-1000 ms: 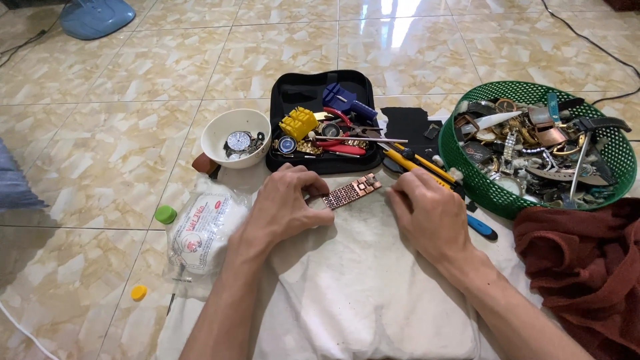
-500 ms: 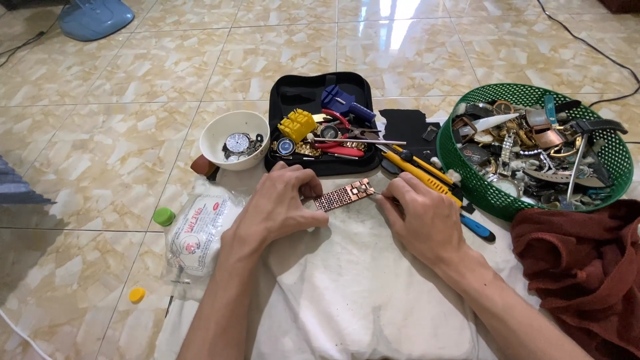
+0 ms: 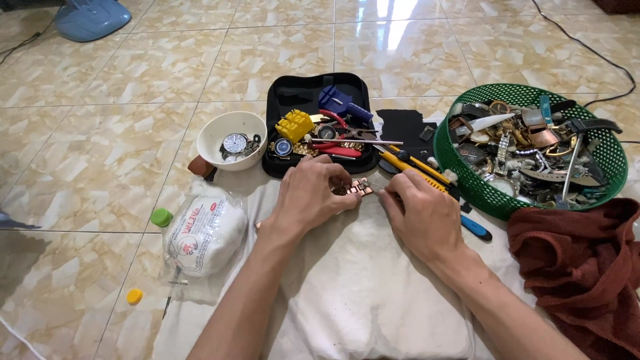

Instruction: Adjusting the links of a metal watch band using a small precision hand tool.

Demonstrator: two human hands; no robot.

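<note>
A copper-coloured metal watch bracelet point(image 3: 355, 187) lies on a white cloth point(image 3: 360, 293) spread on the tiled floor. My left hand point(image 3: 311, 195) covers its left end, fingers curled down on it. My right hand point(image 3: 419, 212) pinches at its right end with thumb and forefinger; whether a small tool is in those fingers I cannot tell. Just beyond the hands lies an open black tool case point(image 3: 315, 105) with a yellow block, blue tool and red-handled pliers.
A white bowl point(image 3: 232, 139) with a watch face stands left of the case. A green basket point(image 3: 603, 157) of watches and straps sits at right, a dark red cloth point(image 3: 580, 260) below it. Yellow and blue screwdrivers point(image 3: 427, 175), a white plastic bag point(image 3: 203, 233), green and yellow caps lie around.
Both hands have drawn closer together over the bracelet. It now lies almost hidden between them, with only a short middle stretch showing.
</note>
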